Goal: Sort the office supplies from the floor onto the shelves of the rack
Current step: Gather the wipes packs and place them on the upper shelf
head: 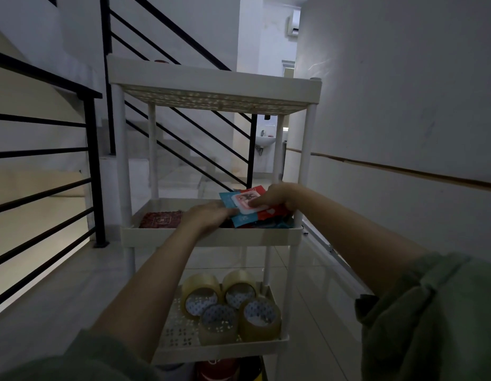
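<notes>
Flat red-and-blue plastic packets (248, 209) lay between my hands, right hand (276, 198) pinching the top one, left hand (208, 215) steadying them from the left over the rack's white middle shelf (211, 235).

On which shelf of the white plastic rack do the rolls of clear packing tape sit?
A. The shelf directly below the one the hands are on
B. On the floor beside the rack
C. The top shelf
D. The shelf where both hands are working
A: the four rolls of clear packing tape stand on the perforated shelf directly beneath the one holding the red and blue packets.
</notes>
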`<state>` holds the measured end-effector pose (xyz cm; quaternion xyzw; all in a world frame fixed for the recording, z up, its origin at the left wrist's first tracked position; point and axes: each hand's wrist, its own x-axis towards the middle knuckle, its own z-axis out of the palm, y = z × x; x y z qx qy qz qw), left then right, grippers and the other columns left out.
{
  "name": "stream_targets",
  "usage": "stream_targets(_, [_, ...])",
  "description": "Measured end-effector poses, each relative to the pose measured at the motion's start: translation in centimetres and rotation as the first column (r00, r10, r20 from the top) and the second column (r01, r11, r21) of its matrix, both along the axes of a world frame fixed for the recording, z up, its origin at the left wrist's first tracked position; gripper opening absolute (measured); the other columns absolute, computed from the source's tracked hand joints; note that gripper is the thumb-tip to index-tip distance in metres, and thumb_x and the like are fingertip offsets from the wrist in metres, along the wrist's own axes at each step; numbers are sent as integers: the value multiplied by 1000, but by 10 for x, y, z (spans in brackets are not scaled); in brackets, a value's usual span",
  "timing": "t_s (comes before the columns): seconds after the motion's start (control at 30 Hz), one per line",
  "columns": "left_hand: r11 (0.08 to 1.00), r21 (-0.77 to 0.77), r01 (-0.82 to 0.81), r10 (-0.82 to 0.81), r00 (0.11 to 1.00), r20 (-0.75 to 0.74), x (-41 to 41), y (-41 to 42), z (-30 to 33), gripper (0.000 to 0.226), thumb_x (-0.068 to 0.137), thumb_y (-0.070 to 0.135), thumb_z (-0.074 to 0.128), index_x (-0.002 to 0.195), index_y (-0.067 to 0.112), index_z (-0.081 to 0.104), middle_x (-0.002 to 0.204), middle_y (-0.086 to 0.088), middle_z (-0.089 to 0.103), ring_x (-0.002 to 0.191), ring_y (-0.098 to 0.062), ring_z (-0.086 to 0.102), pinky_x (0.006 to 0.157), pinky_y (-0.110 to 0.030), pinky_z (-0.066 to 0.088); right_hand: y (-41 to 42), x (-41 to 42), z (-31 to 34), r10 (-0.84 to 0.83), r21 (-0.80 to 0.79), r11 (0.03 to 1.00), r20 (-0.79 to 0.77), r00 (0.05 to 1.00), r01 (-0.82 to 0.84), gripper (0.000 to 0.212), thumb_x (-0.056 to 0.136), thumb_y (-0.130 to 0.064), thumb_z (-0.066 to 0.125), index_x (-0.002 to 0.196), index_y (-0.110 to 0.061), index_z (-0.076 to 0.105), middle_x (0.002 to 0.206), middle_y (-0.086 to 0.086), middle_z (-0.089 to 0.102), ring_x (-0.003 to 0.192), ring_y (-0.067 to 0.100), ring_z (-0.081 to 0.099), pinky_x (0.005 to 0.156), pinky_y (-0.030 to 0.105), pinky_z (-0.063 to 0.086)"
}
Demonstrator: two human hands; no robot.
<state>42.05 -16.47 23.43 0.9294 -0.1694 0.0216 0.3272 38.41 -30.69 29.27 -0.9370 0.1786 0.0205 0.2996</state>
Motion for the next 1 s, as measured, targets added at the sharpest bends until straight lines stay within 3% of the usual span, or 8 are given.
stream_targets(0.2, [985,173,24,-29,999,26,-1,6,6,38,98,35,39,132,21,50,134,-7,54,119,-23,51,95,-31,38,18,7,-4,124,-508,859,83,989,-65,70,88,-40,57,145,-20,21,143,18,36,131,37,34,108,48,33])
stream_targets(0.4, [860,509,38,-76,996,54,-5,11,18,41,98,37,36,138,31,41,143,-3,46,129,-23,43,109,-39,32,19,1,-12,271,-518,810,-87,959,-276,63,95,-52,35,147,-17,28,140,13,43,124,29,45,101,36,35])
stream_targets(0.57, [869,492,44,-90,994,69,-18,5,20,50,99,47,23,138,21,40,140,-10,47,124,-26,46,100,-33,35,13,14,-24,163,-601,782,-64,985,-168,88,81,-70,43,149,-22,18,147,16,32,132,37,33,110,49,26])
stream_targets(0.67, [931,361,42,-43,999,-6,-12,-4,20,100,72,85,0,142,23,36,139,-13,48,123,-31,47,106,-42,33,11,19,-26,121,-596,794,-34,992,-118,87,82,-68,41,150,-25,11,152,19,12,138,44,12,111,54,16])
stream_targets(0.73, [963,266,51,-35,997,-63,3,-17,15,146,29,101,-10,145,22,31,139,-16,47,124,-34,46,107,-47,32,10,14,-22,120,-608,783,-57,991,-130,80,88,-63,36,151,-23,7,151,20,13,137,44,12,113,53,15])
stream_targets(0.77, [975,218,34,-18,997,-73,6,-23,13,149,27,102,-8,144,19,33,137,-19,48,121,-35,48,106,-46,34,9,8,-18,135,-582,798,-82,987,-158,75,91,-60,34,150,-20,11,150,20,19,137,42,19,114,51,19])
stream_targets(0.87, [987,158,-34,34,999,-2,-6,-32,8,94,81,77,10,139,9,40,133,-20,52,116,-33,52,96,-36,42,5,-7,0,218,-433,863,-149,965,-262,50,101,-33,33,144,-8,28,139,19,43,126,34,45,103,41,39])
stream_targets(1.0, [967,232,-110,75,985,153,-3,-34,-4,64,95,58,23,131,11,45,122,-14,59,103,-26,57,72,-29,34,-2,-14,25,253,-372,887,-103,962,-273,48,95,-7,44,142,-10,36,142,18,40,126,36,47,101,44,46])
